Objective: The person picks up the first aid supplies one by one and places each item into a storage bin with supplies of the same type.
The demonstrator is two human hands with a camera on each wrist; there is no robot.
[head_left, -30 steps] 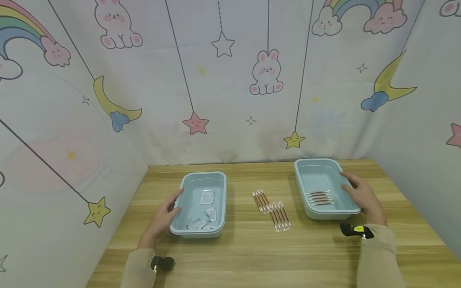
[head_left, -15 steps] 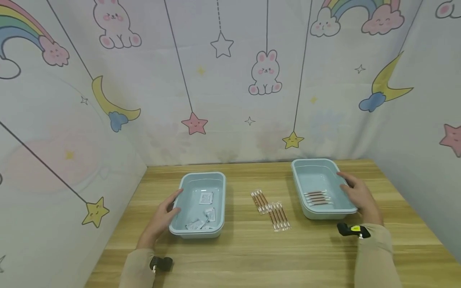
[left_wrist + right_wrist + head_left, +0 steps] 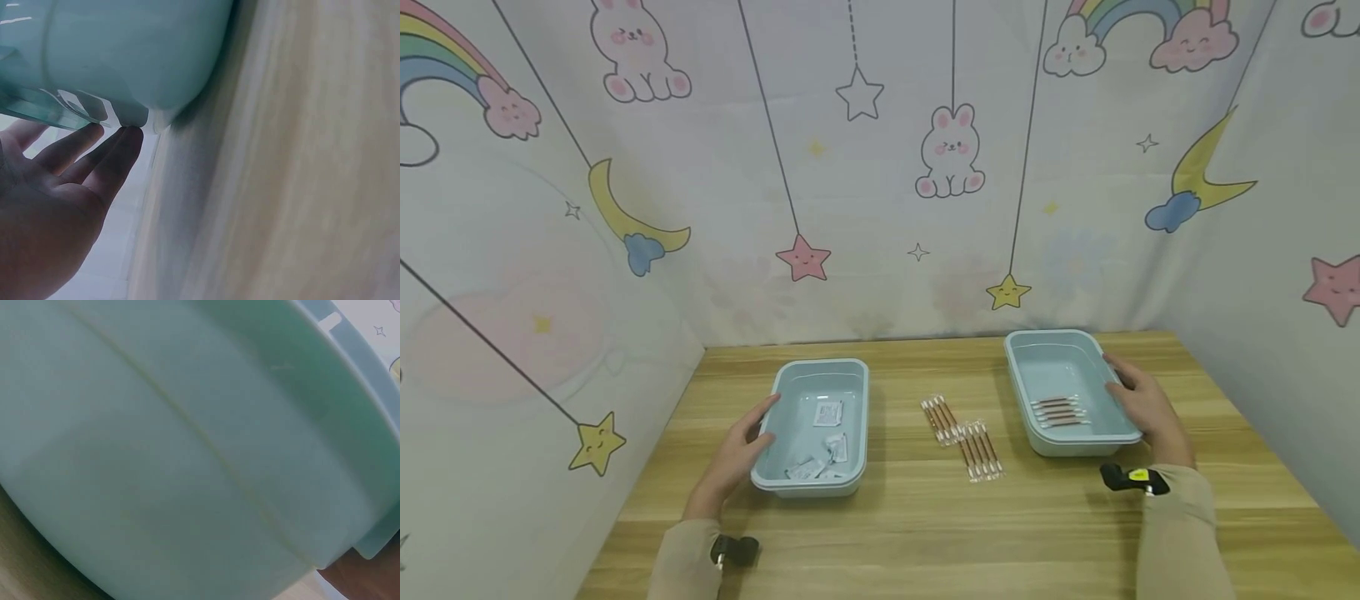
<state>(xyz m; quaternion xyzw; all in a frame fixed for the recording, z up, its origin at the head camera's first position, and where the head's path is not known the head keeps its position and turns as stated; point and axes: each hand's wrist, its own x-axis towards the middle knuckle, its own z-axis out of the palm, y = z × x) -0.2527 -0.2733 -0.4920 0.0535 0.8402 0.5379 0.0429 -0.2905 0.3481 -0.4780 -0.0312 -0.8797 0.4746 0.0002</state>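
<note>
No readable text; packet print [image 3: 828, 413] too small, yellow wrist-camera label [image 3: 1139, 475] blurred

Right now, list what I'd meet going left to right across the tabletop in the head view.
Left hand, left blue tub, farther swab pack on the table, nearer swab pack on the table, right blue tub, right hand.

On the desk [image 3: 917, 542], the left tub [image 3: 812, 492] held sachets [image 3: 828, 413]; the right tub [image 3: 1075, 450], slightly farther back, held swabs [image 3: 1060, 412]. Between the tubs lay two swab packs [image 3: 979, 452], the nearer one farther right. Behind hung a backdrop [image 3: 880, 317].
</note>
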